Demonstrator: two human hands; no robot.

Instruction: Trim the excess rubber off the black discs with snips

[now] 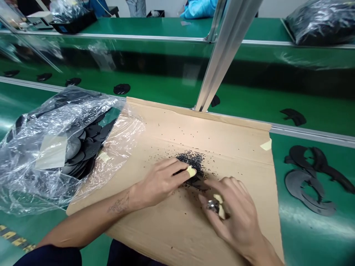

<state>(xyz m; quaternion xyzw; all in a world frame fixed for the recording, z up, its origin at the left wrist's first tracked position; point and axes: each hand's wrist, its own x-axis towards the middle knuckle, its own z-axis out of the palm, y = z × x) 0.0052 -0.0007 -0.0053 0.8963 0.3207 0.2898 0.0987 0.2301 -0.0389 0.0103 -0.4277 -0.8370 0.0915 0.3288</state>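
Note:
My left hand [162,179] is closed at the fingertips over a heap of small black bits [194,159] on the cardboard sheet [177,225]. A flat black plastic part [200,184] sticks out from under its fingers, mostly hidden. Pale yellow wrapping covers the thumb tip. My right hand [237,212], slightly blurred, is just to the right, its fingers curled round a shiny metal tool [213,205] whose full shape is hidden. Yellow wrapping shows on its fingers too.
At left, a clear plastic bag [36,125] holds many black parts [88,142]. Curved black parts [307,188] lie at right. Beyond the cardboard, a green belt [166,87] carries scattered black parts. A metal post [219,62] rises at the cardboard's far edge.

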